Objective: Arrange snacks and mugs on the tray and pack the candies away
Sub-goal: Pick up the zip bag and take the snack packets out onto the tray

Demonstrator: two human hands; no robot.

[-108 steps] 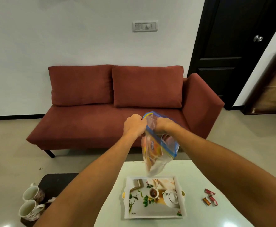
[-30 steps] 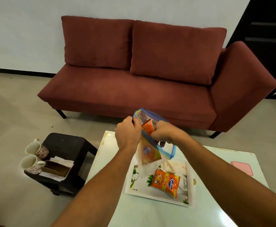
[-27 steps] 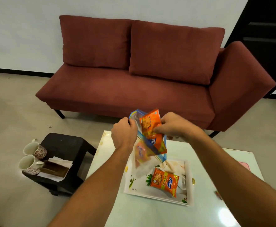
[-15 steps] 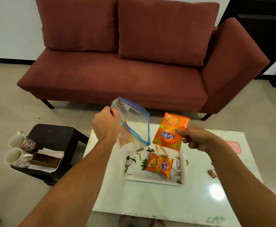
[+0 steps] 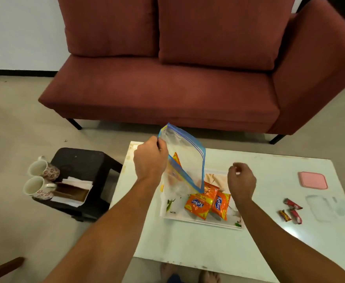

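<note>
Above tray [image 5: 200,220]: left hand [image 5: 150,158] fingers pinch zip bag [image 5: 185,158]; right hand [image 5: 241,180] empty, fingers loosely curled.

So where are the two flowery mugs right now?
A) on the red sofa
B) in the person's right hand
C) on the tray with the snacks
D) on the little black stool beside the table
D: both flowery mugs lie tipped on their sides on the little black stool, left of the white table; the tray holds only orange snack packets.
</note>
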